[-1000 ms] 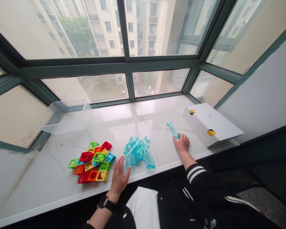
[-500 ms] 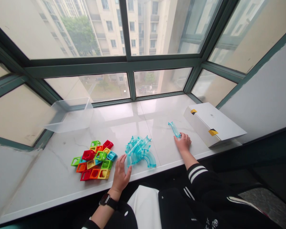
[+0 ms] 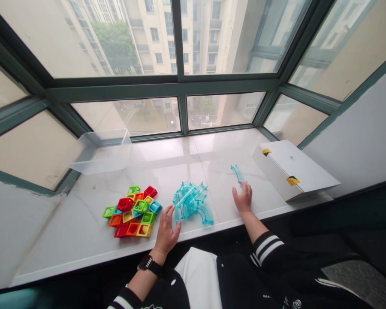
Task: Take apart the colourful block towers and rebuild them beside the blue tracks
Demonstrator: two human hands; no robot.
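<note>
My left hand (image 3: pixel 166 231) rests by the counter's front, fingers apart and holding nothing. It lies between a heap of colourful hollow block pieces (image 3: pixel 128 215) and a pile of clear blue track pieces (image 3: pixel 193 201), its fingertips close to the pile's left side. To the right, my right hand (image 3: pixel 243 198) is over the counter with thumb and fingers spread. Just beyond its fingertips lies a single wavy clear blue track piece (image 3: pixel 236 172). Its near end is partly hidden by the fingers, so I cannot tell whether they touch it.
A clear plastic bin (image 3: pixel 99 165) stands at the back left, by the window frame (image 3: pixel 161 91). At the right is a white box (image 3: pixel 296 167) with yellow and black tabs. The white counter (image 3: pixel 64 240) ends at a front edge close to my body.
My right hand has drawn back slightly from the single track piece, and its thumb has spread away from the fingers. My left hand stays beside the pile. The view has shifted a little.
</note>
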